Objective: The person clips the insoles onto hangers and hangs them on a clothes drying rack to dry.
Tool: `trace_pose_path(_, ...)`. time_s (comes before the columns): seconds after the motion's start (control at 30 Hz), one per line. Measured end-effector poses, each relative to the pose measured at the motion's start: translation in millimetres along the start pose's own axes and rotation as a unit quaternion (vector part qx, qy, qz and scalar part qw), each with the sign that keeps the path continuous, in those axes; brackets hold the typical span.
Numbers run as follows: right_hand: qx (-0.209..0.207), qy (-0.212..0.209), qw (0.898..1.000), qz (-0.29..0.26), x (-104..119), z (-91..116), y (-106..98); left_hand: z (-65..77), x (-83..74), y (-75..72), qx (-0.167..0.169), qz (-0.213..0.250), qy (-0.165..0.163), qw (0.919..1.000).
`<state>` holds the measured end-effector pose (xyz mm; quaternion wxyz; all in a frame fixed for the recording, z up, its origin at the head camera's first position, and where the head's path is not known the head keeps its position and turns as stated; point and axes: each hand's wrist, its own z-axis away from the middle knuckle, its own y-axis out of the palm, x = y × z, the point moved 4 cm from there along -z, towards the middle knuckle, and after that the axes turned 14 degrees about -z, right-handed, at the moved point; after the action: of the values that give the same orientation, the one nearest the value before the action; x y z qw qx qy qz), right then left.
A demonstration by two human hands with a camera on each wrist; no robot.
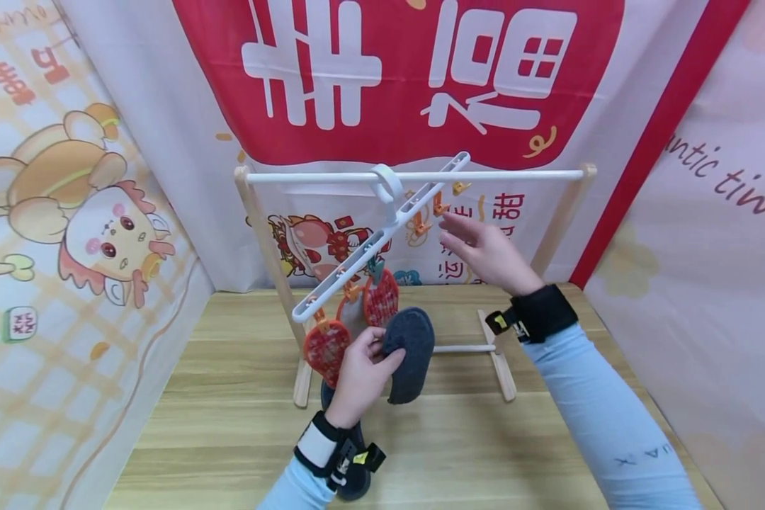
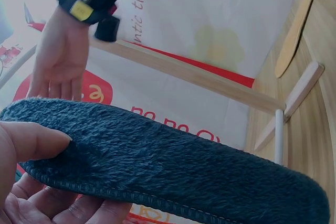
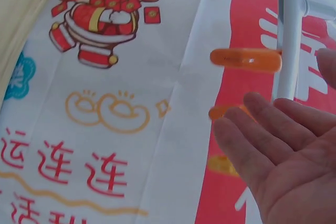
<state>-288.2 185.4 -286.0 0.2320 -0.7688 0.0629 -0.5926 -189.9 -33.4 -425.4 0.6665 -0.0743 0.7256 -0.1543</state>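
Note:
My left hand (image 1: 363, 375) pinches a dark fuzzy insole (image 1: 413, 354) near one end, thumb on its pile and fingers beneath, as the left wrist view shows. My right hand (image 1: 487, 255) is raised beside the far half of a white clip hanger (image 1: 338, 287), fingers mostly straight and holding nothing. Close to its fingertips are orange clips (image 3: 247, 60) and a yellow clip (image 3: 223, 166). From the hanger's near half hang several red pieces with orange rims (image 1: 327, 352). Another dark piece (image 1: 355, 485) lies on the table, partly hidden under my left wrist.
The hanger hooks over the white rod (image 1: 516, 176) of a wooden rack (image 1: 567, 219), which stands on the wood-grain table (image 1: 229, 425). A lower white bar (image 1: 464, 348) joins its feet. A tan elongated flat piece (image 2: 296, 30) lies near one foot. Printed cloths surround the table.

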Motion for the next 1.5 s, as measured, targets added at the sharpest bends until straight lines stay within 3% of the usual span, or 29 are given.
trace_pose_path(0.3,0.061,-0.006,0.997,-0.049,10.3,-28.7,14.0,-3.2,-6.7,2.8,-0.002,-0.004,0.01,0.9999)
trace_pose_path(0.53,0.085,0.042,0.991,-0.094,8.4,-35.9,19.8,-3.7,-8.4,0.3,-0.005,-0.004,0.016,0.9999)
trace_pose_path(0.77,0.061,0.057,0.993,-0.085,-0.2,-34.4,18.6,-5.7,-11.7,-2.1,-0.012,-0.002,0.016,0.9998)
trace_pose_path(1.0,0.032,0.03,0.99,-0.134,-4.9,-29.7,22.8,-9.1,-10.0,-7.3,-0.014,-0.003,-0.008,0.9999)
trace_pose_path(1.2,0.011,0.016,0.986,-0.168,-7.5,-23.9,27.1,-12.3,-6.2,-10.2,-0.021,-0.002,-0.009,0.9997)
trace_pose_path(1.5,-0.037,0.011,0.985,-0.168,-10.0,-13.2,29.4,-17.4,-0.9,-7.1,-0.022,-0.003,-0.013,0.9997)
